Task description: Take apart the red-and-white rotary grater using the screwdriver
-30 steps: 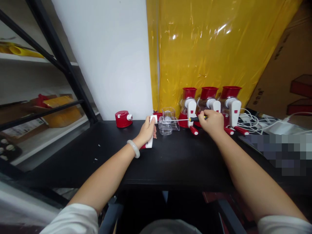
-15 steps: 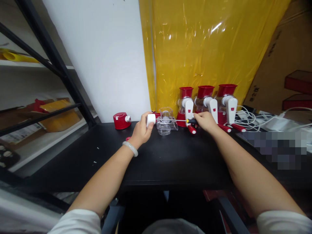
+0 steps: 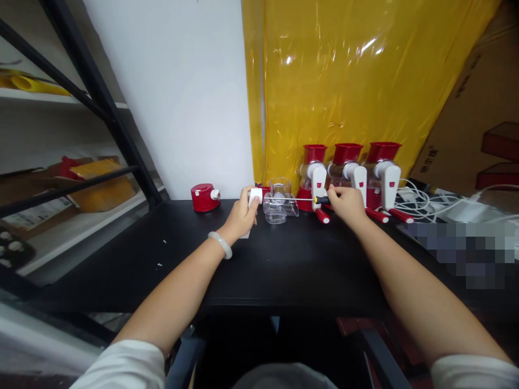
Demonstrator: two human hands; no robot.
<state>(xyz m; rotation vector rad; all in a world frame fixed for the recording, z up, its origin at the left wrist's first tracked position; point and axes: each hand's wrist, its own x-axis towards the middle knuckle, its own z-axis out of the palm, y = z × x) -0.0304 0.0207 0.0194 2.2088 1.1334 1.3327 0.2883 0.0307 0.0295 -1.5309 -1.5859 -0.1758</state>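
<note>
Between the thumb and fingers of my left hand (image 3: 241, 216) is a white plastic part (image 3: 255, 195). My right hand (image 3: 347, 206) is closed round the black and yellow handle of a screwdriver (image 3: 294, 200). Its long metal shaft lies level and points left at the white part; whether the tip touches it is too small to tell. Behind the shaft, a clear plastic housing (image 3: 280, 208) stands on the black table (image 3: 267, 270). To the left sits a red round base (image 3: 205, 198) with a white fitting on its side.
Three red and white rotary graters (image 3: 318, 181) stand at the back right, beside tangled white cables (image 3: 417, 202). A black-framed shelf (image 3: 101, 113) is at the left. White and yellow wrapped panels (image 3: 324, 75) rise behind the table.
The whole view has shifted slightly, with most things now a little further right. Both hands keep their holds, and the screwdriver still points at the white part.
</note>
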